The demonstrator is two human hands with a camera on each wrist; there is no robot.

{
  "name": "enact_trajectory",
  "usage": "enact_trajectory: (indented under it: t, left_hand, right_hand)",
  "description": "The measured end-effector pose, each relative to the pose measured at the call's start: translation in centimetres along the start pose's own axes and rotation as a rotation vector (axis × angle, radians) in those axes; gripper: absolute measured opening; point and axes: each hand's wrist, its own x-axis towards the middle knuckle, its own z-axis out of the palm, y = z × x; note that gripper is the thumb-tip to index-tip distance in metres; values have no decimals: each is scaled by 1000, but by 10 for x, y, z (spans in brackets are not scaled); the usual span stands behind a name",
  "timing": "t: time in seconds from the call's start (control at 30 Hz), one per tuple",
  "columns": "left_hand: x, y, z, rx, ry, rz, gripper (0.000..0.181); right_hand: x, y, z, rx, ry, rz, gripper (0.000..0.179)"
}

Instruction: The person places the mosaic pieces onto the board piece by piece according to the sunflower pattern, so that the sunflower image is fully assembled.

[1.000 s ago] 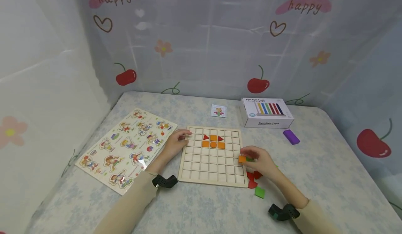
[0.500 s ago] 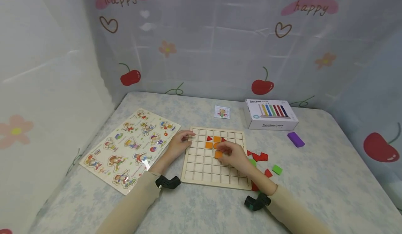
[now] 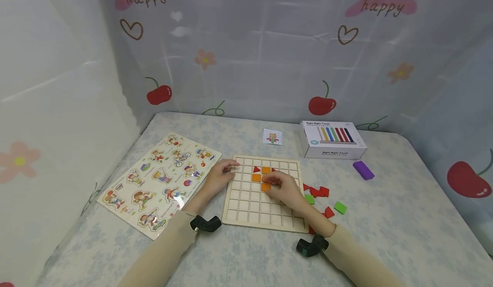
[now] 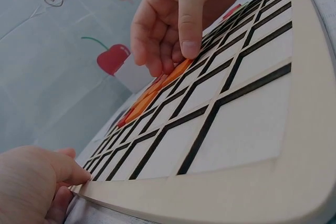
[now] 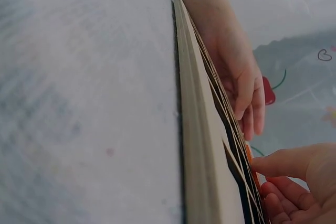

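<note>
Right hand (image 3: 284, 189): thumb and bent fingers pinch an orange square tile (image 3: 265, 187) at the middle of the gridded wooden board (image 3: 254, 205); whether the tile sits fully in its cell cannot be told.
Hidden by the right hand: most of an orange piece (image 3: 263, 178) just beyond the fingertips, part of the right-hand red triangle (image 3: 273, 169), and several cells.
Left hand (image 3: 220, 176): relaxed, fingers lightly bent, fingertips touching the board's left rim.
Clear pieces on the board: a red triangle (image 3: 256, 169), with a far orange square (image 3: 266, 170) to its right and a left orange square (image 3: 256, 177) nearer.
Right of the board: loose red tiles (image 3: 316, 192) and two green tiles, one (image 3: 309, 199) near the rim, the other (image 3: 340, 207) farther right; the right forearm partly covers another red tile (image 3: 311, 230) at the near right corner.
Far side: a small pattern card (image 3: 272, 137), its picture too small to read closely; a white abacus box (image 3: 333, 140) to its right, with a purple block (image 3: 363, 170) nearer.
Left side: a picture puzzle board (image 3: 161, 182) of children, lying slantwise, its near right edge beside the left sleeve (image 3: 161, 248).
Cut off: both sleeves at the near edge.
</note>
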Motion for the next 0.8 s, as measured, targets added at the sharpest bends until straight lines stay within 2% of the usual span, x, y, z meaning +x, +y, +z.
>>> enact_trajectory:
  t: [0.17,0.3,0.57,0.73,0.8]
  left_hand:
    - [1,-2,1,8,9,1,28]
    - [1,-1,2,9,13,0,27]
    - [0,0,4,11,9,6,27]
    - [1,-2,2,24,14,12,27]
    - [1,-2,1,22,14,14,27]
  right_hand:
    - [5,27,4,-14,11,-38,29]
    - [3,26,-3,-19,24,-27,26]
    - [-14,36,-42,-95,113,24,31]
    - [-25,50,-69,-219,190,54,33]
    - [-28,54,-75,-264,198,76,36]
